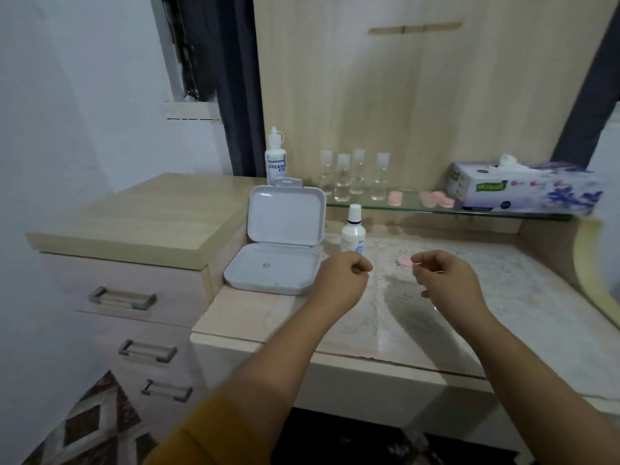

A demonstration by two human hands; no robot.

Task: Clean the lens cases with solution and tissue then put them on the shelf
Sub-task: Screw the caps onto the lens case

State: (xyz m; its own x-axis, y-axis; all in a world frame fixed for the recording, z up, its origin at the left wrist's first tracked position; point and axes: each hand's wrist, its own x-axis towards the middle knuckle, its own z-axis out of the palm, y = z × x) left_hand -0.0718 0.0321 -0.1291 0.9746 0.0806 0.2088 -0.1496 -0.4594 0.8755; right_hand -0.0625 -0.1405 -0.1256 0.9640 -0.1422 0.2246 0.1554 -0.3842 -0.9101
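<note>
A: Entry, nearest first. Your left hand [342,273] hangs over the tabletop [469,297] near its left edge, fingers clenched into a fist; I see nothing in it.

B: And the right?

A: Your right hand [443,280] is just beside it, fingers curled, thumb and forefinger pinched together. Whether they hold anything, I cannot tell; the fingertips are blurred.

B: Where is the lens case?

A: One pink lens case [405,262] lies on the tabletop between your hands, just beyond and left of your right fingertips. Too small to read its long axis. The right hand is nearer; judged the hand to take it.

B: Further back?

A: A small solution bottle [353,233] stands upright just behind your left hand, beside the open white box [278,250] at the left edge. Past that, on the glass shelf [419,208]: more pink cases [434,199], four clear vials [355,176], a taller bottle [275,156] at the left end, and the tissue box [523,187] at the right end.
</note>
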